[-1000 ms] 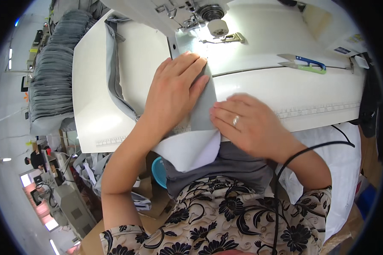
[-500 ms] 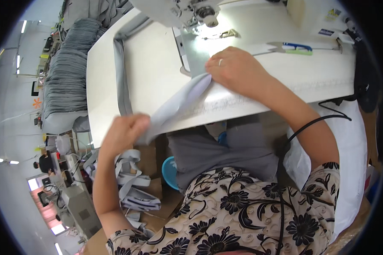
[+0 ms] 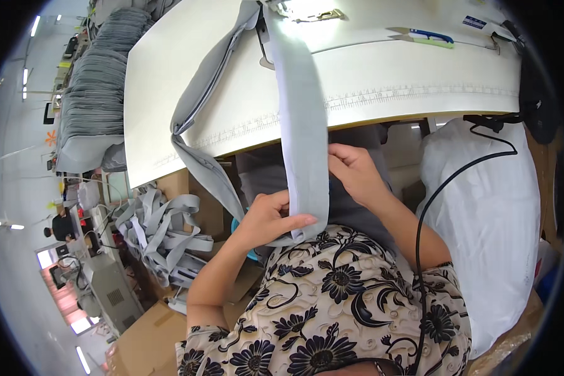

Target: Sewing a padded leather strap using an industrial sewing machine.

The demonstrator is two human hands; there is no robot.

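A long grey fabric strip (image 3: 304, 125) with a pale lilac edge runs from the sewing machine down over the table's front edge to my lap. Near its lower end, my left hand (image 3: 271, 219) is closed on the strip, thumb lying across the front. Higher up, my right hand (image 3: 359, 175) is closed at the strip's right edge, its fingertips partly hidden there. The rest of the strip loops left across the table and hangs down behind my left hand. At the top, the machine's metal presser area (image 3: 313, 15) is brightly lit; most of the machine is out of view.
Thread snips (image 3: 423, 37) with blue and green handles lie on the white table (image 3: 382, 75), right of the machine. A tall stack of grey fabric pieces (image 3: 97, 81) stands left. Loose strips (image 3: 163, 232) pile below. A black cable (image 3: 448, 178) crosses a white bag (image 3: 482, 232) on the right.
Both hands have moved off the table toward my lap, the left going right and down. The strip is now stretched from the machine toward me, and its loop has slid over the front edge.
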